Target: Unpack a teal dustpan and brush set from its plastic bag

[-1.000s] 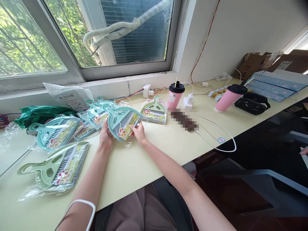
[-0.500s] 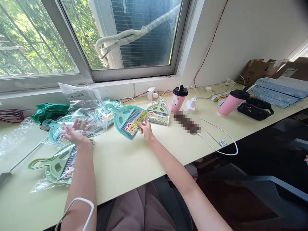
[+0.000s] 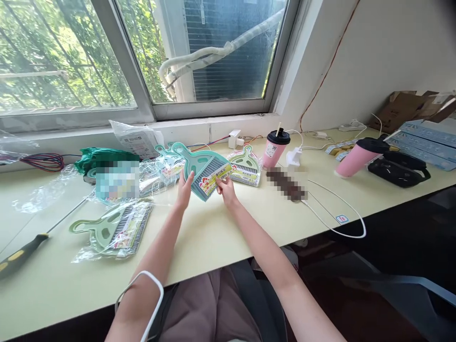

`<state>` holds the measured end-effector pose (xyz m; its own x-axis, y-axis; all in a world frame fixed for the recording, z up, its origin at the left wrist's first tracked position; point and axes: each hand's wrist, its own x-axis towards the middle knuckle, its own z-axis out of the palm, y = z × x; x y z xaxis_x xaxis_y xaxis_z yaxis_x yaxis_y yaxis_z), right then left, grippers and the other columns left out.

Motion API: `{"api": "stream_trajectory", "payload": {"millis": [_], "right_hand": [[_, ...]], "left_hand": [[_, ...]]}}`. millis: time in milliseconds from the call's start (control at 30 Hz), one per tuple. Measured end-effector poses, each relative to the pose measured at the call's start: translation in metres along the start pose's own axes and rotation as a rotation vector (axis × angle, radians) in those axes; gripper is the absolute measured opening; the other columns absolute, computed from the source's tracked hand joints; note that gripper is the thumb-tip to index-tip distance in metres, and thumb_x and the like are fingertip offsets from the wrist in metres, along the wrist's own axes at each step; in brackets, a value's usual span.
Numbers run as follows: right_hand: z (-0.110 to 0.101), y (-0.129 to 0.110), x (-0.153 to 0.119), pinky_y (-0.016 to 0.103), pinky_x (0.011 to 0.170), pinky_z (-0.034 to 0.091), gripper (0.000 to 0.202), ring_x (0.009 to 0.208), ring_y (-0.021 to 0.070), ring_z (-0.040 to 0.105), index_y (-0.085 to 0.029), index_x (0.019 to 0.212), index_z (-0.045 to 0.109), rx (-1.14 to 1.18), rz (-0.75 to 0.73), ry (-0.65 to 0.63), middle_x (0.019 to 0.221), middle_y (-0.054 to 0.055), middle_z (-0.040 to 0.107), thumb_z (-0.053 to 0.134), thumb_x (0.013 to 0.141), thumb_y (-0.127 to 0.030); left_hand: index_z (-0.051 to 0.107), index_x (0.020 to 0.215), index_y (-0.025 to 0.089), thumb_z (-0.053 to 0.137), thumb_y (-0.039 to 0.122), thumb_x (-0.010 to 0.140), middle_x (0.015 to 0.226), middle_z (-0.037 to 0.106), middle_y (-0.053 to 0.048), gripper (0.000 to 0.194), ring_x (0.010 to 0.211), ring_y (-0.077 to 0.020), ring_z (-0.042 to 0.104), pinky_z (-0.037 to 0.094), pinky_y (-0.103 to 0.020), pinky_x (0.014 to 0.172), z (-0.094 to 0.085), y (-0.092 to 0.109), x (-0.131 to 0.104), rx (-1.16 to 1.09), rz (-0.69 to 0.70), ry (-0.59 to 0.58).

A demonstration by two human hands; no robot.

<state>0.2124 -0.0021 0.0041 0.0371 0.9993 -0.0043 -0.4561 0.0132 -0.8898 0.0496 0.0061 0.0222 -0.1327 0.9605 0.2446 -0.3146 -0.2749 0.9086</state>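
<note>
Counter (image 3: 221, 237), bare toward its near edge. Right hand (image 3: 225, 189) pinches teal dustpan (image 3: 203, 167); left hand (image 3: 185, 189) open, touching it. Beyond grip: two pink cups (image 3: 275, 148).

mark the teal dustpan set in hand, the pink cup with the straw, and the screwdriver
teal dustpan set (image 3: 199, 166), head view, on the bare teal pan above the brush.
pink cup (image 3: 273, 151), head view, on its pink side wall.
screwdriver (image 3: 19, 254), head view, on the black and yellow handle.
</note>
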Motion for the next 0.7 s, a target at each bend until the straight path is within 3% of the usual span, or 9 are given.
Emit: {"api": "stream_trajectory", "payload": {"millis": [133,233,300,400,467,567,633,700], "right_hand": [[-0.018,-0.009,0.012,0.021,0.044,0.04,0.024,0.047,0.0078,0.056,-0.018,0.085,0.057,-0.32,0.064,-0.078,0.075,-0.001,0.067,0.073,0.077,-0.034],[-0.041,-0.02,0.019,0.023,0.047,0.041,0.018,0.046,0.0069,0.053,-0.015,0.093,0.063,-0.62,0.027,0.022,0.084,0.002,0.069,0.071,0.079,-0.022],[-0.055,-0.028,0.018,0.026,0.055,0.045,0.041,0.05,0.0095,0.056,-0.017,0.115,0.063,-0.878,0.018,0.064,0.089,0.002,0.071,0.074,0.076,-0.019],[-0.066,-0.037,0.011,0.031,0.073,0.048,0.069,0.081,0.0204,0.068,-0.02,0.136,0.053,-1.275,-0.029,0.158,0.1,0.007,0.072,0.08,0.073,-0.02],[-0.061,-0.04,0.004,0.032,0.077,0.048,0.073,0.096,0.0252,0.067,-0.018,0.141,0.047,-1.433,-0.137,0.274,0.116,0.015,0.067,0.079,0.075,-0.023],[-0.043,-0.038,-0.003,0.03,0.072,0.046,0.043,0.099,0.0244,0.066,-0.017,0.133,0.053,-1.477,-0.407,0.387,0.128,0.018,0.058,0.058,0.093,-0.031],[-0.03,-0.032,-0.006,0.029,0.071,0.045,0.031,0.1,0.0227,0.064,-0.018,0.118,0.063,-1.462,-0.59,0.319,0.12,0.015,0.061,0.041,0.101,-0.032],[-0.019,-0.023,-0.009,0.028,0.072,0.043,0.036,0.101,0.0221,0.061,-0.018,0.105,0.067,-1.488,-0.7,0.176,0.113,0.013,0.063,0.036,0.103,-0.035]], "left_hand": [[0.061,0.128,0.025,0.071,0.043,0.082,0.129,0.063,-0.009,0.051,0.128,-0.0258,0.056,0.043,-0.037,0.108,-0.01,-0.013,0.003,0.008,0.046,0.127],[0.063,0.128,0.026,0.07,0.038,0.082,0.132,0.063,-0.008,0.048,0.13,-0.0249,0.054,0.043,-0.036,0.109,-0.029,-0.013,0.008,-0.039,0.009,0.199],[0.064,0.127,0.026,0.068,0.037,0.082,0.133,0.062,-0.008,0.047,0.129,-0.0255,0.055,0.043,-0.038,0.109,-0.036,-0.015,0.011,-0.066,-0.032,0.218],[0.066,0.124,0.023,0.066,0.042,0.084,0.13,0.064,-0.01,0.045,0.126,-0.0275,0.057,0.043,-0.041,0.108,-0.037,-0.019,0.012,-0.054,-0.067,0.178],[0.069,0.12,0.022,0.065,0.046,0.084,0.127,0.066,-0.01,0.043,0.126,-0.0286,0.056,0.042,-0.042,0.109,-0.033,-0.022,0.01,0.001,-0.065,0.133],[0.071,0.115,0.022,0.066,0.05,0.084,0.123,0.068,-0.009,0.042,0.128,-0.0294,0.054,0.039,-0.042,0.11,-0.026,-0.022,0.003,0.115,-0.055,0.059],[0.072,0.114,0.021,0.064,0.052,0.084,0.122,0.068,-0.008,0.043,0.125,-0.0295,0.055,0.038,-0.042,0.11,-0.019,-0.021,-0.002,0.184,-0.059,-0.021],[0.071,0.114,0.019,0.062,0.055,0.086,0.12,0.069,-0.009,0.047,0.119,-0.0294,0.058,0.039,-0.042,0.107,-0.011,-0.019,-0.008,0.226,-0.065,-0.122]]}}
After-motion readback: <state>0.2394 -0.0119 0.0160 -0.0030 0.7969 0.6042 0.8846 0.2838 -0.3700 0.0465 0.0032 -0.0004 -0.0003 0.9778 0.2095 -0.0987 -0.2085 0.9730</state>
